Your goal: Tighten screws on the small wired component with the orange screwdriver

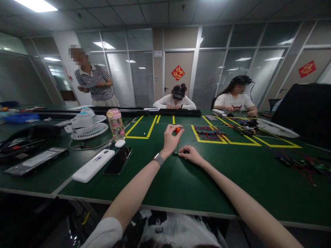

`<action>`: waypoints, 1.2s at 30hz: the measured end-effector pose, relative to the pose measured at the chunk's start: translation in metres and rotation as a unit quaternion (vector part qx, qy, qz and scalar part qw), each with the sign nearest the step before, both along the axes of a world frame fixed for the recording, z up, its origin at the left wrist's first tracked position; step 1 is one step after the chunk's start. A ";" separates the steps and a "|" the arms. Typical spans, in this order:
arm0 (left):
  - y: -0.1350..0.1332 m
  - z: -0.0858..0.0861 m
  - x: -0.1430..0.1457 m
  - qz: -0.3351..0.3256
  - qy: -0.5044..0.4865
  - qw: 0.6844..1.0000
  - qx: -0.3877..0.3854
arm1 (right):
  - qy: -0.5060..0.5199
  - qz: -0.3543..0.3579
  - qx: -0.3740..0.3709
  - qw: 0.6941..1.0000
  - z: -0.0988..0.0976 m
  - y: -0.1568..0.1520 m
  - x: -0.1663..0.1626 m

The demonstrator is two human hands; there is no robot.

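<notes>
My left hand (171,138) is closed round the orange handle of a small screwdriver (177,130), held upright with its thin shaft pointing down. Under the tip lies a small green circuit board (176,153) on the green table. My right hand (190,154) pinches the board's right side between thumb and fingers. Something dark shows by the right fingertips, too small to make out. The tip's exact contact with the board cannot be made out.
Left of me lie a black phone (118,161), a white power bank (93,165), a pink-lidded bottle (116,124) and white fans (86,124). Wire bundles (210,133) sit inside yellow tape outlines; more wired boards (305,163) lie right. Three people are across the table.
</notes>
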State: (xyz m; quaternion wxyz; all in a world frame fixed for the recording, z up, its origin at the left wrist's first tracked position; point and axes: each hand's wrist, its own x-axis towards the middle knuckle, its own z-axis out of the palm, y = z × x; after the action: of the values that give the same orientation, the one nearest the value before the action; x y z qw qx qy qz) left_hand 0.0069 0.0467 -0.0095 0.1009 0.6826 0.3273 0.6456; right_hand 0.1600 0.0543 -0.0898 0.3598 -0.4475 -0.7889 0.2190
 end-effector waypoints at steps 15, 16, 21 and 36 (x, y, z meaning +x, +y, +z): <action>0.007 0.007 -0.001 -0.114 -0.014 0.991 -0.068 | -0.002 -0.004 -0.004 1.000 0.000 0.001 0.000; 0.005 0.007 -0.001 -0.101 -0.001 0.993 -0.055 | -0.001 -0.003 -0.004 1.000 0.000 0.001 0.000; 0.000 0.008 -0.002 -0.086 0.036 0.995 -0.027 | 0.004 -0.004 -0.007 1.000 -0.001 0.001 0.000; 0.008 0.002 -0.005 -0.048 0.007 0.998 -0.025 | -0.008 0.006 0.002 1.000 0.001 0.000 -0.001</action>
State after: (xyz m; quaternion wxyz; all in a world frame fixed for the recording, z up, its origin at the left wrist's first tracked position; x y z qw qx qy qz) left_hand 0.0017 0.0547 -0.0072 0.1470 0.6991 0.3110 0.6268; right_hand 0.1592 0.0544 -0.0883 0.3533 -0.4434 -0.7949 0.2162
